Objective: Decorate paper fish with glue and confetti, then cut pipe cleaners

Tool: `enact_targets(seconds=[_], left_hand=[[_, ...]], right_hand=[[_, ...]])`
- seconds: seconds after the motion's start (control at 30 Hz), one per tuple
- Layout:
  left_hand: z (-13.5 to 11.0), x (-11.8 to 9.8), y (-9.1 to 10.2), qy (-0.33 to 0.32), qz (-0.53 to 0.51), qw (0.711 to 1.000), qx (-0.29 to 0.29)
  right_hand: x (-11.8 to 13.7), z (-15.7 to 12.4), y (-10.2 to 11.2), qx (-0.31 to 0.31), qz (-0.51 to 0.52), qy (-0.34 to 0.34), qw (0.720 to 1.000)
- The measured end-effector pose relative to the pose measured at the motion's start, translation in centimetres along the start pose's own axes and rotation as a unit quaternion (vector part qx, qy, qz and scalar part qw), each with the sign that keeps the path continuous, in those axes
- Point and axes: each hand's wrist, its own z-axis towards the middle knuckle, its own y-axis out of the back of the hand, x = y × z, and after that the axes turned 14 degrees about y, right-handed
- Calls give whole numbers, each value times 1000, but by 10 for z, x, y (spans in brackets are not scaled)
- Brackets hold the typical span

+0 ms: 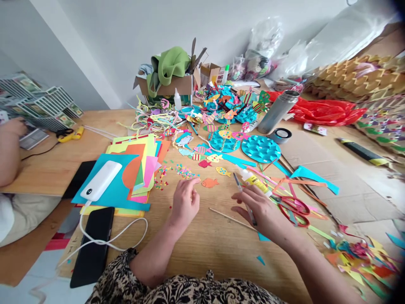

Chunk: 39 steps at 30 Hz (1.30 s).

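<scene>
My left hand [186, 202] is curled closed, its index finger stretched towards an orange paper fish [209, 182]. Whatever may be in those fingers is hidden. Small coloured paper bits [186, 170] lie just beyond it. My right hand [260, 210] has its fingers around a slim pen [238, 182], which slants across under the index finger. Beside these fingers, a glue bottle [257, 182] with a yellow label lies on its side. A thin wooden stick [229, 217] rests on the table between my hands. Several decorated paper fish, one yellow with blue dots [223, 171], lie farther back.
Red-handled scissors [292, 211] and paper scraps [357, 257] lie at right. Coloured paper sheets [109, 177] carry a white power bank [103, 180], cabled near a black phone [93, 247]. Behind stand a metal flask [278, 113] and a cardboard box [171, 89]. Another person's arm [9, 147] is at left.
</scene>
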Motion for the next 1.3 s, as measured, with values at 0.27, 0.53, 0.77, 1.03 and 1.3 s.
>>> enact_targets(seconds=[0.27, 0.53, 0.77, 1.03, 1.3], left_hand=[[11, 6, 12, 108, -192, 967, -131], [15, 7, 32, 128, -221, 939, -228], [3, 11, 48, 122, -220, 941, -229], [-3, 21, 43, 143, -215, 946, -197], [-5, 21, 40, 143, -196, 955, -171]], right_hand=[[19, -42, -21, 96, -102, -17, 990], [29, -38, -24, 68, -109, -15, 992], [26, -40, -25, 26, -102, -22, 994], [32, -35, -22, 10, -81, -17, 997], [33, -33, -31, 24, -131, -19, 991]])
